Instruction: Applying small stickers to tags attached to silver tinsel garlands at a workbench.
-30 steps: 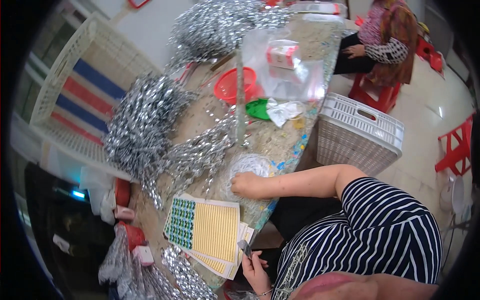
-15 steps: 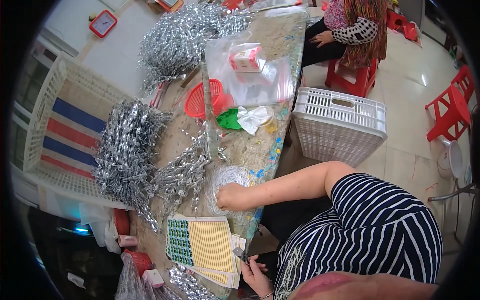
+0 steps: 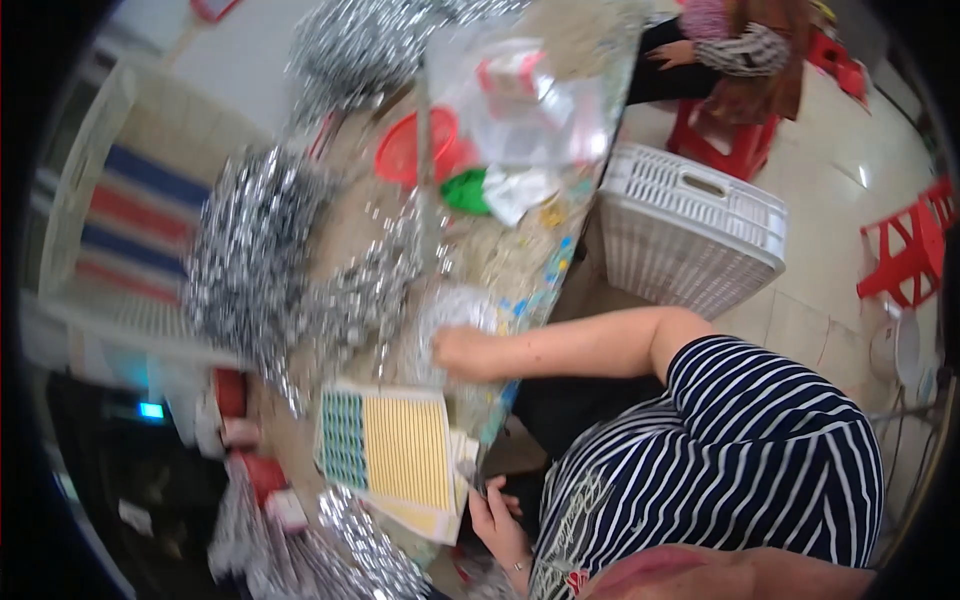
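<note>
My right hand (image 3: 468,354) is closed, fingers down in a loose coil of white string (image 3: 432,312) on the table; the string in its grip is mostly hidden. Near the table's front edge, my left hand (image 3: 497,522) is closed around a small metal tool (image 3: 468,474) with a dark part, too blurred to name surely. Beside that tool lies a stack of sheets (image 3: 405,435), yellow with fine lines and a band of green-blue labels. Silver tinsel strands (image 3: 355,300) lie left of the coil.
A bigger tinsel heap (image 3: 250,260) stands by a pale plastic crate (image 3: 75,190). Farther up the table (image 3: 520,240) are a red basket (image 3: 398,150), a green item (image 3: 465,192) and clear bags (image 3: 590,130). A white crate (image 3: 690,235) stands right; a person (image 3: 745,50) sits beyond.
The view has shifted, so the table and its things sit higher in the picture, now blurred. My right hand stays at the string and my left keeps the small metal tool.
</note>
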The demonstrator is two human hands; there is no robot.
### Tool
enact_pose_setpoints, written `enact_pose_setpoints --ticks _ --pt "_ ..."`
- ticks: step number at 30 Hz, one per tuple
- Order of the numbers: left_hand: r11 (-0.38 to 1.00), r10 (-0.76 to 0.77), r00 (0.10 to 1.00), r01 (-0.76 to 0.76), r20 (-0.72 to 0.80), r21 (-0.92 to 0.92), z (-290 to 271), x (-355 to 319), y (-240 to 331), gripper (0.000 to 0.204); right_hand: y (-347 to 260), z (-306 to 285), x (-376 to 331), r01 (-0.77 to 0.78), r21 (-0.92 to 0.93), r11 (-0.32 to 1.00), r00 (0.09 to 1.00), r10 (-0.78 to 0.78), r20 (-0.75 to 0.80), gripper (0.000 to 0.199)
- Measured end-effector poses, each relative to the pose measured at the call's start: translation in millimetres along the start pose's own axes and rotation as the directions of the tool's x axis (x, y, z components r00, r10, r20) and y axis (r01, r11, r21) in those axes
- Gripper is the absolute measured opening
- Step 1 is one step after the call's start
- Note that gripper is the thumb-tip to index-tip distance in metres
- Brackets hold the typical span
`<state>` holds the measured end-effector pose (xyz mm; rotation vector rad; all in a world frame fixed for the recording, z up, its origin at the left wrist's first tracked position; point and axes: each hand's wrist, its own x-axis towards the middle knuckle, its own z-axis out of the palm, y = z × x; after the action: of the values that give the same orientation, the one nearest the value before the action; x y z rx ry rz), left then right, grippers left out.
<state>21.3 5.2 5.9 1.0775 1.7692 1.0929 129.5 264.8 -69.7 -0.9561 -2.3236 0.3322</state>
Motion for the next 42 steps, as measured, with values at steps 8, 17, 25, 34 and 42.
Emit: enact_pose_setpoints --ticks 8,17,25,34,42 --pt "0.994 -0.068 0.997 0.070 0.021 -0.081 -7 0 -6 0.020 12 -52 -5 -0.096 0.242 0.966 0.989 0.119 -0.083 0.011" --pt "0.968 -0.055 0.999 0.052 -0.003 -0.247 -20 -4 -16 0.024 -21 -88 -5 -0.451 0.692 0.563 0.892 0.312 0.327 0.023" --pt "0.969 -0.107 0.994 0.097 -0.034 -0.227 -29 6 4 0.033 -42 -104 9 -0.448 0.791 0.417 0.894 0.229 0.385 0.022" --pt "0.978 0.029 0.979 -0.069 -0.203 -0.195 -35 22 14 0.033 -76 -111 16 -0.442 0.835 0.329 0.888 0.030 0.458 0.018" --pt "0.978 0.094 0.995 -0.096 -0.021 -0.183 -33 20 12 0.018 -137 -107 -27 -0.647 0.684 0.338 0.664 -0.193 0.723 0.013"
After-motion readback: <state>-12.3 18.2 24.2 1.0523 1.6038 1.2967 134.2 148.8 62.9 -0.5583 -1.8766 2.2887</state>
